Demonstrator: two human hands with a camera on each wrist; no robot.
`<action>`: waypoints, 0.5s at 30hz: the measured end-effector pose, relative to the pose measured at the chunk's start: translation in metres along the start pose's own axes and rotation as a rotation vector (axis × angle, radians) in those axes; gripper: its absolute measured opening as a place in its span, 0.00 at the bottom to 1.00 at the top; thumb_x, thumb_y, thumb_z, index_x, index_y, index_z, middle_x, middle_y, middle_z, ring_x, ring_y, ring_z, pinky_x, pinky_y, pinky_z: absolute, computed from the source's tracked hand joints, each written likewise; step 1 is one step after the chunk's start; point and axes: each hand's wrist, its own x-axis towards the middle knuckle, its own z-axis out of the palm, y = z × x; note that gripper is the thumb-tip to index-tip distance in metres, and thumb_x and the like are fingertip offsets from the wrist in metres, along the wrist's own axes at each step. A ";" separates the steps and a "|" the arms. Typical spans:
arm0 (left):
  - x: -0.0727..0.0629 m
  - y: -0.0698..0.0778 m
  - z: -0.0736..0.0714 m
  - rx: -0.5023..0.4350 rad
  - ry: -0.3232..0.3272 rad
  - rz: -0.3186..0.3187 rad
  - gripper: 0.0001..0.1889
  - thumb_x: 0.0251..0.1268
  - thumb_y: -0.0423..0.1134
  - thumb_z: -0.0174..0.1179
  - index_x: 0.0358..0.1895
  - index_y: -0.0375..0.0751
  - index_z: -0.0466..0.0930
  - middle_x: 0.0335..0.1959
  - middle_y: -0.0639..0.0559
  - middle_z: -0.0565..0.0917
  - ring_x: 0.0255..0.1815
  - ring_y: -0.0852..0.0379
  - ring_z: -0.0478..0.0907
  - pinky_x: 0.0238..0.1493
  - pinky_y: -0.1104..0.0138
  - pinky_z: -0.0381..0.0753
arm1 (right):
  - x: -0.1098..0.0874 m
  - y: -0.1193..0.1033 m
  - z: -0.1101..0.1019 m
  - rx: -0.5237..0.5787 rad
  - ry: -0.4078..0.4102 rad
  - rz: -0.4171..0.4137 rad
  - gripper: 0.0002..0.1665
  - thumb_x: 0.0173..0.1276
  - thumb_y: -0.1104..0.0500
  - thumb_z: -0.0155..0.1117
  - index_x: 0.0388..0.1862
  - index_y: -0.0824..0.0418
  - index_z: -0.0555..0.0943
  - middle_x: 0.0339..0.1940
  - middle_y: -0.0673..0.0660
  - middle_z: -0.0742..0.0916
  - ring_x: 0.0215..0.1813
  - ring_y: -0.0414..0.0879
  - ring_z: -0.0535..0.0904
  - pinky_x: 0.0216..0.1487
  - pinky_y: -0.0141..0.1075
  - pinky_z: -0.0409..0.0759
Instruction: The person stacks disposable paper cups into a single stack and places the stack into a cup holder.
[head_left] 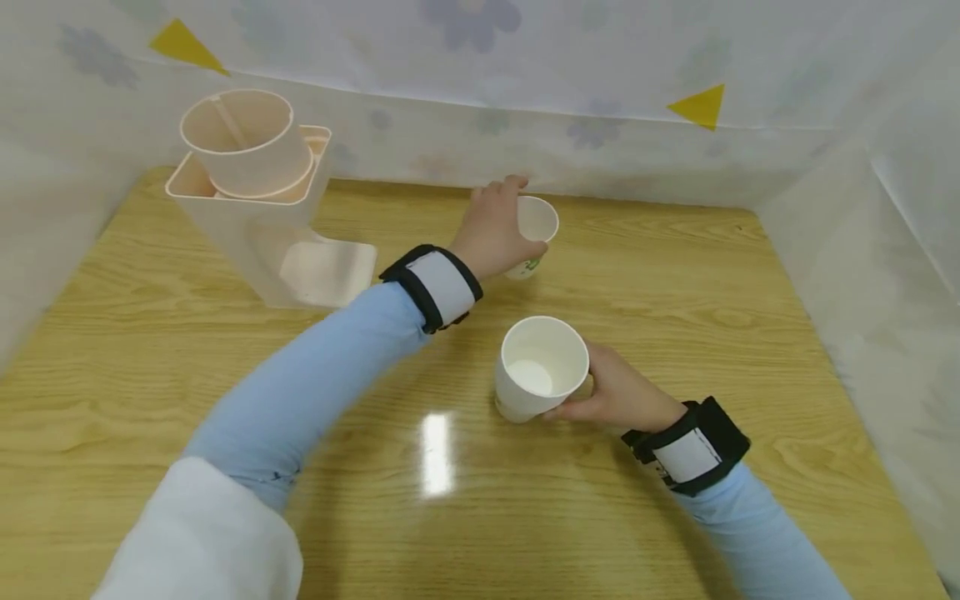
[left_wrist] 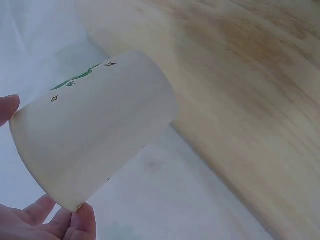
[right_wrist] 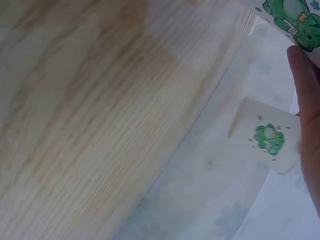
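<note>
Two white paper cups are on or just above the wooden table. My left hand (head_left: 491, 232) pinches the farther cup (head_left: 538, 218) near its rim, thumb on the near side and fingers on the far side. The left wrist view shows that cup (left_wrist: 100, 125) from the side, with fingertips at its rim and a green print. Closer to me, my right hand (head_left: 621, 392) grips the second cup (head_left: 516, 390) from its right side; its inside looks white and bare. A green cartoon animal marks this cup (right_wrist: 295, 22) in the right wrist view.
A pale pink plastic stand (head_left: 262, 242) with a round tub (head_left: 255, 171) on top and a flat foot stands at the left back of the table (head_left: 675, 292). Floral white sheeting (head_left: 420, 100) with yellow triangles borders the table's back and sides.
</note>
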 end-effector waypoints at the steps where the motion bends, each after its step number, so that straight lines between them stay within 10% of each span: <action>1: -0.003 0.001 -0.004 -0.018 -0.001 0.005 0.45 0.52 0.50 0.66 0.71 0.42 0.53 0.65 0.44 0.68 0.65 0.47 0.60 0.61 0.60 0.69 | 0.000 0.000 0.000 -0.006 0.004 0.002 0.45 0.43 0.58 0.79 0.62 0.62 0.69 0.55 0.56 0.81 0.56 0.46 0.76 0.57 0.44 0.75; 15: -0.060 0.029 -0.053 -0.091 0.054 0.168 0.42 0.50 0.48 0.68 0.68 0.43 0.57 0.63 0.49 0.70 0.61 0.51 0.61 0.57 0.64 0.68 | 0.014 0.009 -0.009 -0.037 0.042 0.014 0.46 0.44 0.60 0.79 0.63 0.64 0.68 0.56 0.59 0.80 0.58 0.50 0.75 0.57 0.49 0.74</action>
